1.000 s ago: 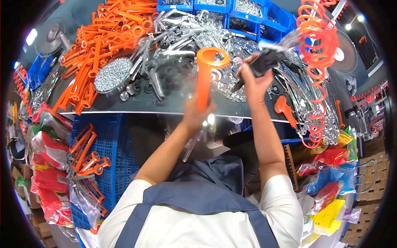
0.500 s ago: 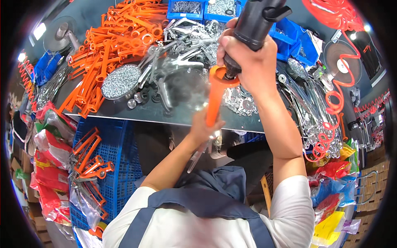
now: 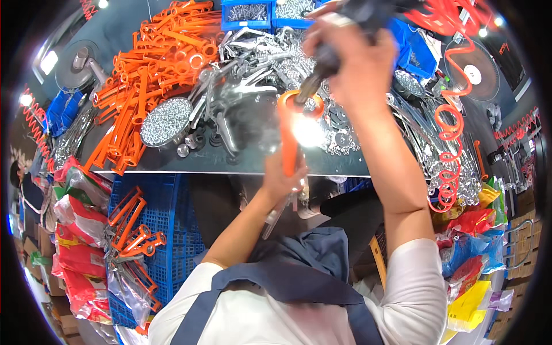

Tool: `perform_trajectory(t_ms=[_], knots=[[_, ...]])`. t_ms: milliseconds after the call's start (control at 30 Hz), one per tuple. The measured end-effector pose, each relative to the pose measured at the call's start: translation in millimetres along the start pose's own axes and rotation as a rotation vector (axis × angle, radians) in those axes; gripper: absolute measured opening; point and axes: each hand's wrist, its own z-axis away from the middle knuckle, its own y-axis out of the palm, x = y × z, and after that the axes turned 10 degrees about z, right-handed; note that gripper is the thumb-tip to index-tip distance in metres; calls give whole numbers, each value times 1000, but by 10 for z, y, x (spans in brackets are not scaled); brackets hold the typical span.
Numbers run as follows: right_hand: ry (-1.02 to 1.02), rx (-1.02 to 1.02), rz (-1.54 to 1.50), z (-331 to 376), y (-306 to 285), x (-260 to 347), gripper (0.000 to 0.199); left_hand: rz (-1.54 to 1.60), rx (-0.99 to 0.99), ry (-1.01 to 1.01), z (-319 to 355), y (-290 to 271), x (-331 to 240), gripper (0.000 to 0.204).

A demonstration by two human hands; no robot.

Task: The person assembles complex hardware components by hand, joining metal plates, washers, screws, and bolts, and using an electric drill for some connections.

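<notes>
Gripping 1 orange ring-topped handle (image 3: 288,138) are left-hand fingers (image 3: 299,174), while right-hand fingers (image 3: 313,39) clasp 1 black power tool (image 3: 368,14).

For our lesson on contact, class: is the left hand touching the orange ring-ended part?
Touching: in the head view, the left hand grips the orange ring-ended part at its lower end, showing on both sides.

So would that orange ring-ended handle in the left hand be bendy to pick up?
Probably not: the orange ring-ended handle looks straight while the left hand grips its lower end. Its smooth-looking surface might feel slippery, and its open ring may keep it light.
</notes>
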Motion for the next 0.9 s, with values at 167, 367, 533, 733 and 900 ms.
perform_trajectory(t_ms=[167,367,533,733,900], knots=[[76,-97,226,-301,-1115,-314,14,81,-24,-31,25,-9,38,27],[153,-5,1636,787,-2486,-1935,55,132,-46,-181,-34,27,24,30],[160,-76,1779,1324,-2181,-1643,81,91,-133,-315,183,-216,-129,31],[-141,581,530,2454,-596,-735,84,940,-530,-134,147,-460,-597,60],[1018,-123,-659,2284,211,-620,50,825,-350,260,217,-468,-759,66]])
